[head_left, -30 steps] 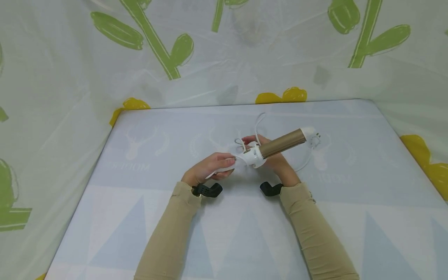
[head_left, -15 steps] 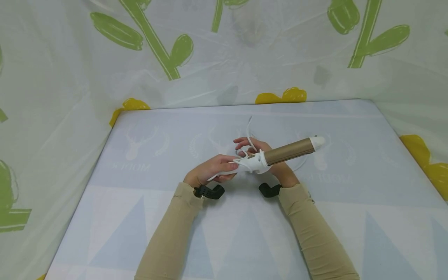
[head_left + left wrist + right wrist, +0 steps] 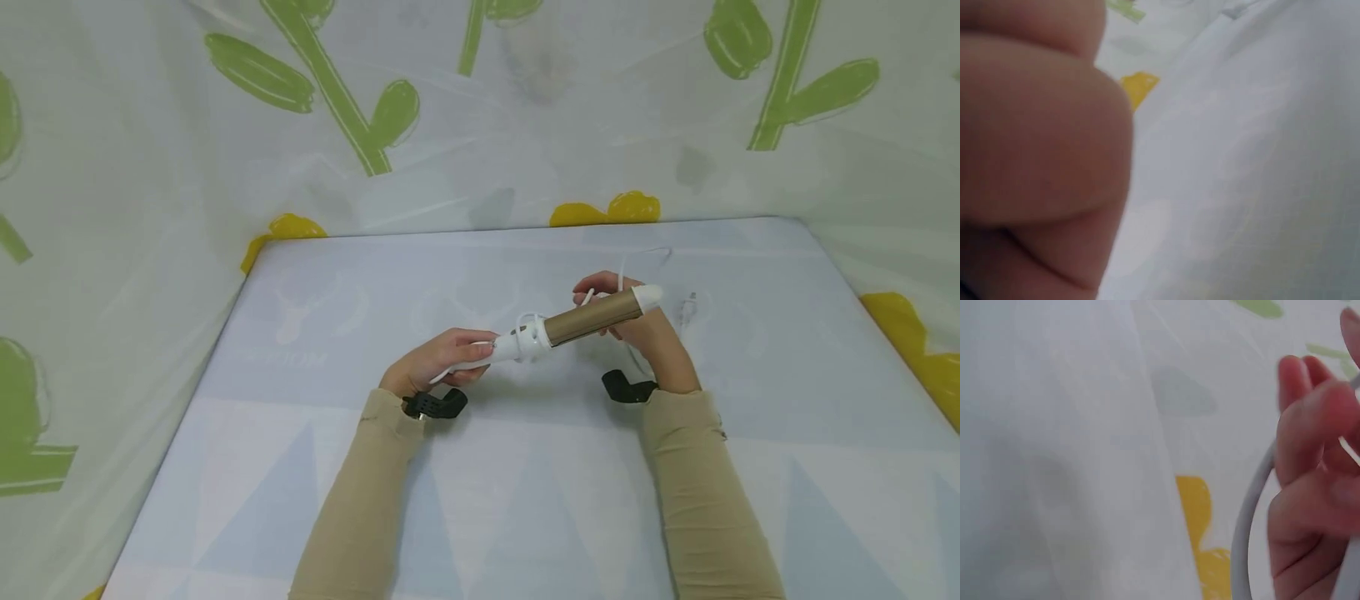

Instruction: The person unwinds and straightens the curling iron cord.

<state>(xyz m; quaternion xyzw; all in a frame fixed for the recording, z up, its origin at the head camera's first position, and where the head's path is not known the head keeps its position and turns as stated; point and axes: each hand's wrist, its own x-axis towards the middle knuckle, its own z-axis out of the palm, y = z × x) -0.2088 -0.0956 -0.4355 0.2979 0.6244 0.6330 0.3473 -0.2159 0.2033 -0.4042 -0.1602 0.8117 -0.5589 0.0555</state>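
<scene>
My left hand grips the white handle of a curling iron. Its gold barrel points to the right and slightly away, ending in a white tip. A loop of white cord wraps round the handle near the barrel. Behind the barrel, my right hand holds a strand of that cord with curled fingers; the barrel partly hides this hand. In the right wrist view the cord passes among the fingers. The left wrist view shows mostly curled fingers, with the iron out of sight.
A pale patterned cloth covers the table. The cord's plug appears right of my right hand. Beyond the far table edge hangs a white sheet with green and yellow plant prints.
My right hand has moved right, away from the handle, drawing the cord along. The curling iron, still in my left hand, has shifted slightly left.
</scene>
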